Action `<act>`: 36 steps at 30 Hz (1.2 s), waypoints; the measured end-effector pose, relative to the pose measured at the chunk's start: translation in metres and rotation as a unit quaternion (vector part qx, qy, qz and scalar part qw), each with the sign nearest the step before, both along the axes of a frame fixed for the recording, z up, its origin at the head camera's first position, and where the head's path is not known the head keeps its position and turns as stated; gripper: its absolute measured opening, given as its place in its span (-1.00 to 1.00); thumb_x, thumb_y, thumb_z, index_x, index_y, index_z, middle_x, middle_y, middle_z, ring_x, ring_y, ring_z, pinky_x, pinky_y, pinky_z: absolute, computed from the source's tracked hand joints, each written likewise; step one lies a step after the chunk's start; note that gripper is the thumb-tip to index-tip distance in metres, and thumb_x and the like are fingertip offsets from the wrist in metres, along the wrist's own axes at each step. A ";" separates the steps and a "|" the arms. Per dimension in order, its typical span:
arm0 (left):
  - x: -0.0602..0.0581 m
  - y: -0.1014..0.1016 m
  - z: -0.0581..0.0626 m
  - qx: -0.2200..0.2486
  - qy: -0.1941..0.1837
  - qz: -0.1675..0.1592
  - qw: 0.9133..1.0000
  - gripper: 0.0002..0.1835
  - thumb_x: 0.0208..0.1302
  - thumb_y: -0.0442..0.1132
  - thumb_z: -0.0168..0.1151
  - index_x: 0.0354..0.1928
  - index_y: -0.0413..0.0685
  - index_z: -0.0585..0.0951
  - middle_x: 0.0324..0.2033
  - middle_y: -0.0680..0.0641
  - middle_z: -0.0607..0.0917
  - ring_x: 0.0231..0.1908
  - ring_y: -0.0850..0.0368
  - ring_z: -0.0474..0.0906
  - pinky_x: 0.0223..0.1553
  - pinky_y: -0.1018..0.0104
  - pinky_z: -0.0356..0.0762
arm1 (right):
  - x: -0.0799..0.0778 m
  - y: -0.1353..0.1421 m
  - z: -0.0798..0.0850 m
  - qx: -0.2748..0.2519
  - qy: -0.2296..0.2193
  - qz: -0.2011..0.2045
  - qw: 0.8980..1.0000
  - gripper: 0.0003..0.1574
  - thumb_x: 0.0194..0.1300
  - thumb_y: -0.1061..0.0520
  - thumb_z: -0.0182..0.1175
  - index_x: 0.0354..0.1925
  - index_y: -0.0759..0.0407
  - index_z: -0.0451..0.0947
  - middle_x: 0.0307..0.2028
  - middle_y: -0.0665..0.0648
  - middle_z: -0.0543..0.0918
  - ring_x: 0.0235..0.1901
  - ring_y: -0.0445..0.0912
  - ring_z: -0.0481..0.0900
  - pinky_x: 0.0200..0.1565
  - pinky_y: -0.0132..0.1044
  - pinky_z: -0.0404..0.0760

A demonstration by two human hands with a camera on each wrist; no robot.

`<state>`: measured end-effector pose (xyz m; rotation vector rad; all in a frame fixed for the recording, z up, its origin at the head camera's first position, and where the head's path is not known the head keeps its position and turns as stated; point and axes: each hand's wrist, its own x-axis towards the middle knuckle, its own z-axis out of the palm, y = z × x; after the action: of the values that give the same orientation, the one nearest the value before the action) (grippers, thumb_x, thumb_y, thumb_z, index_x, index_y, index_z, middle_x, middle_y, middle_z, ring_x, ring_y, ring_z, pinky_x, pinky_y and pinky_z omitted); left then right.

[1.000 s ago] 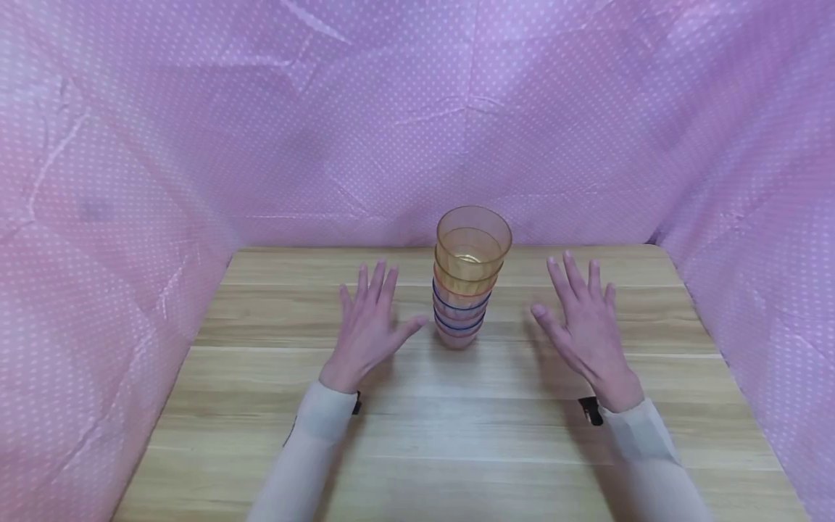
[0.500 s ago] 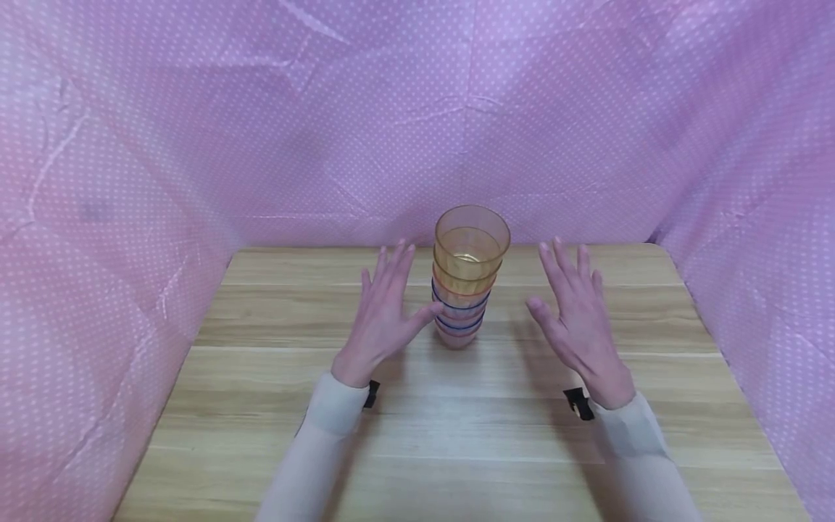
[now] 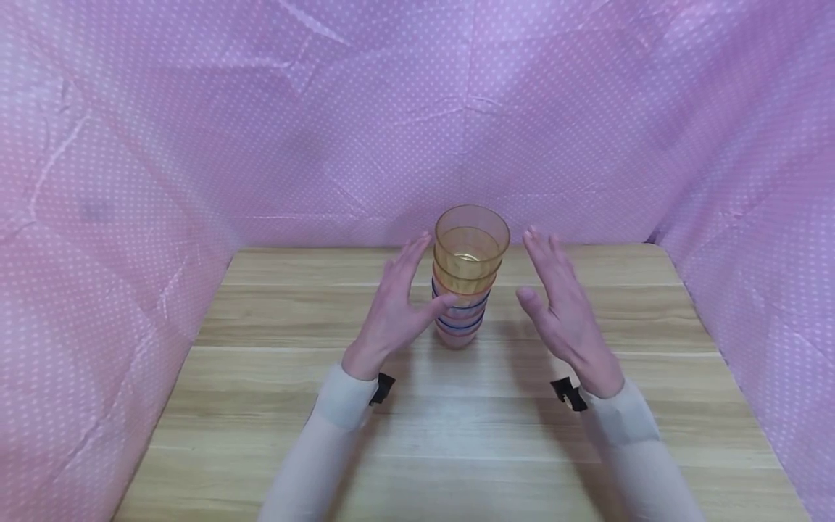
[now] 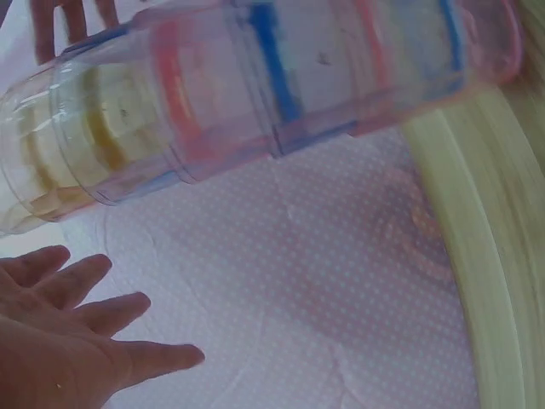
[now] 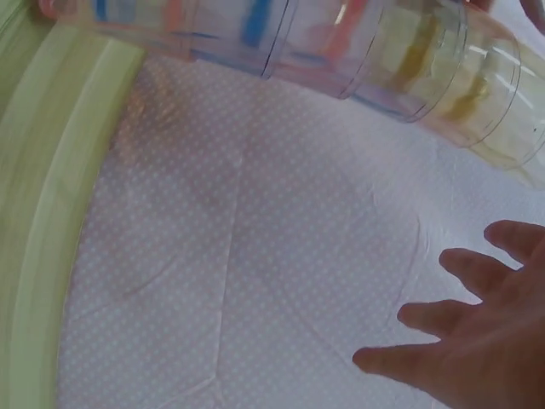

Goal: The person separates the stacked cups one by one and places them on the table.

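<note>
Upright between my left hand and my right hand, the cup stack blocks the straight way across. To its right I have an open gap; to its left the gap is narrower, and my left thumb overlaps the stack's front, touching or not I can't tell. Nearer me, there's room to pass over the counter. The dotted cloth walls off the back and both sides.

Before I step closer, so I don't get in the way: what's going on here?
A person's left hand and right hand are on either side of a tall stack of see-through cups, upright on a wooden table. Neither hand grips the stack: the wrist views show the fingers apart from it. Whether the left thumb touches it, I can't tell.
</note>
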<state>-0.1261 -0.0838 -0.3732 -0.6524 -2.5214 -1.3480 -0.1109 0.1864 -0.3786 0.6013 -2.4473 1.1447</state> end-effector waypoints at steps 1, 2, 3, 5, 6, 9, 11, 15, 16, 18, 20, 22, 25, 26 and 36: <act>0.000 0.000 0.001 0.010 0.000 -0.003 1.000 0.18 0.18 0.68 0.02 0.62 0.01 0.20 0.59 -0.04 0.22 0.59 0.05 0.01 0.60 -0.14 -0.06 | -0.001 -0.001 0.002 -0.004 -0.001 0.005 1.000 0.00 0.54 -0.52 -0.20 0.65 -0.02 0.06 0.60 0.13 0.14 0.62 0.11 -0.13 0.59 0.26 -0.12; -0.001 0.001 0.002 0.019 -0.002 -0.006 1.000 0.15 0.19 0.62 0.11 0.62 0.02 0.20 0.58 -0.02 0.23 0.58 0.06 0.04 0.60 -0.11 0.00 | -0.001 -0.001 0.004 -0.011 -0.006 0.010 1.000 -0.01 0.53 -0.52 -0.18 0.65 -0.03 0.07 0.60 0.12 0.15 0.62 0.10 -0.11 0.58 0.26 -0.09; -0.001 0.001 0.004 0.027 -0.006 -0.008 1.000 0.11 0.20 0.55 0.20 0.62 0.04 0.21 0.58 -0.01 0.24 0.57 0.08 0.07 0.59 -0.08 0.06 | -0.002 -0.002 0.006 -0.017 -0.011 0.016 1.000 -0.01 0.53 -0.51 -0.15 0.65 -0.04 0.08 0.60 0.12 0.16 0.62 0.09 -0.09 0.58 0.26 -0.06; -0.002 0.001 0.006 0.040 -0.012 -0.012 0.999 0.06 0.20 0.37 0.39 0.62 0.06 0.22 0.57 0.04 0.26 0.55 0.10 0.12 0.57 -0.04 0.13 | -0.004 -0.003 0.010 -0.026 -0.020 0.027 0.999 -0.03 0.53 -0.50 -0.11 0.64 -0.07 0.09 0.59 0.11 0.17 0.61 0.07 -0.05 0.57 0.26 -0.01; -0.003 0.001 0.007 0.045 -0.017 -0.013 0.999 0.04 0.19 0.27 0.45 0.61 0.07 0.22 0.56 0.04 0.27 0.55 0.10 0.14 0.57 -0.03 0.14 | -0.005 -0.004 0.012 -0.030 -0.024 0.033 0.999 -0.05 0.53 -0.48 -0.09 0.64 -0.08 0.11 0.59 0.12 0.18 0.61 0.07 -0.03 0.57 0.25 0.00; -0.006 0.002 0.011 0.052 -0.027 -0.013 0.998 0.03 0.14 0.03 0.57 0.60 0.04 0.26 0.54 0.03 0.32 0.52 0.09 0.20 0.55 -0.02 0.18 | -0.009 -0.006 0.020 -0.038 -0.041 0.046 0.997 -0.10 0.53 -0.43 -0.02 0.64 -0.12 0.12 0.59 0.10 0.18 0.60 0.08 -0.01 0.58 0.23 0.00; -0.007 0.003 0.013 0.056 -0.034 -0.014 0.998 0.02 0.12 -0.03 0.60 0.58 0.00 0.29 0.52 0.01 0.35 0.50 0.06 0.24 0.53 -0.01 0.23 | -0.010 -0.007 0.025 -0.042 -0.052 0.052 0.996 -0.12 0.53 -0.39 0.02 0.63 -0.16 0.12 0.59 0.08 0.18 0.60 0.08 -0.02 0.58 0.24 -0.01; -0.010 0.005 0.016 0.066 -0.044 -0.028 0.996 -0.01 0.12 -0.08 0.62 0.56 -0.04 0.32 0.50 -0.01 0.38 0.47 0.04 0.30 0.50 0.00 0.31 | -0.013 -0.008 0.033 -0.048 -0.070 0.063 0.994 -0.13 0.52 -0.35 0.09 0.63 -0.20 0.13 0.59 0.02 0.18 0.59 0.05 0.02 0.57 0.24 0.02; -0.010 0.005 0.016 0.071 -0.046 -0.034 0.996 -0.02 0.12 -0.10 0.62 0.56 -0.04 0.33 0.49 -0.01 0.39 0.47 0.05 0.31 0.49 0.01 0.33 | -0.014 -0.009 0.035 -0.048 -0.073 0.065 0.994 -0.14 0.51 -0.33 0.10 0.62 -0.21 0.14 0.59 0.01 0.19 0.59 0.04 0.03 0.57 0.24 0.03; -0.011 0.006 0.017 0.082 -0.045 -0.048 0.995 -0.03 0.12 -0.14 0.63 0.55 -0.04 0.34 0.48 -0.02 0.42 0.45 0.06 0.33 0.48 0.03 0.35 | -0.015 -0.010 0.038 -0.045 -0.081 0.069 0.993 -0.14 0.50 -0.33 0.11 0.62 -0.24 0.14 0.59 -0.03 0.18 0.58 0.03 0.06 0.56 0.24 0.04; -0.012 0.007 0.017 0.092 -0.044 -0.061 0.993 -0.05 0.12 -0.18 0.63 0.54 -0.04 0.36 0.44 -0.03 0.47 0.43 0.07 0.37 0.47 0.07 0.37 | -0.017 -0.011 0.041 -0.042 -0.089 0.073 0.992 -0.14 0.50 -0.31 0.13 0.62 -0.27 0.13 0.59 -0.08 0.17 0.58 0.01 0.07 0.56 0.24 0.04; -0.012 0.008 0.018 0.100 -0.043 -0.068 0.992 -0.07 0.11 -0.21 0.64 0.52 -0.04 0.39 0.39 -0.05 0.53 0.39 0.07 0.43 0.44 0.12 0.41 | -0.019 -0.011 0.044 -0.041 -0.097 0.078 0.991 -0.14 0.49 -0.29 0.16 0.62 -0.27 0.13 0.58 -0.12 0.17 0.58 0.00 0.07 0.56 0.24 0.04; -0.012 0.009 0.018 0.109 -0.048 -0.073 0.990 -0.09 0.10 -0.23 0.65 0.49 -0.03 0.42 0.32 -0.06 0.60 0.33 0.05 0.50 0.40 0.19 0.47 | -0.022 -0.012 0.046 -0.042 -0.104 0.089 0.990 -0.12 0.46 -0.24 0.21 0.61 -0.28 0.15 0.57 -0.14 0.19 0.57 -0.03 0.09 0.57 0.23 0.05; -0.013 0.009 0.018 0.111 -0.050 -0.073 0.990 -0.10 0.09 -0.23 0.65 0.49 -0.04 0.43 0.29 -0.06 0.62 0.32 0.05 0.52 0.38 0.21 0.49 | -0.022 -0.012 0.046 -0.044 -0.105 0.095 0.989 -0.11 0.45 -0.23 0.23 0.61 -0.28 0.15 0.57 -0.14 0.20 0.57 -0.03 0.10 0.56 0.22 0.05; -0.012 0.011 0.020 0.106 -0.068 -0.066 0.990 -0.09 0.08 -0.24 0.66 0.47 -0.10 0.42 0.24 -0.14 0.66 0.27 0.05 0.58 0.31 0.22 0.57 | -0.026 -0.016 0.051 -0.070 -0.155 0.115 0.979 -0.04 0.35 -0.12 0.40 0.59 -0.25 0.21 0.54 -0.12 0.27 0.54 -0.04 0.15 0.55 0.21 0.11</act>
<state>-0.1379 -0.0731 -0.3533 -0.7167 -2.4251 -1.7331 -0.1368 0.1700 -0.3279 0.7257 -2.5700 1.5953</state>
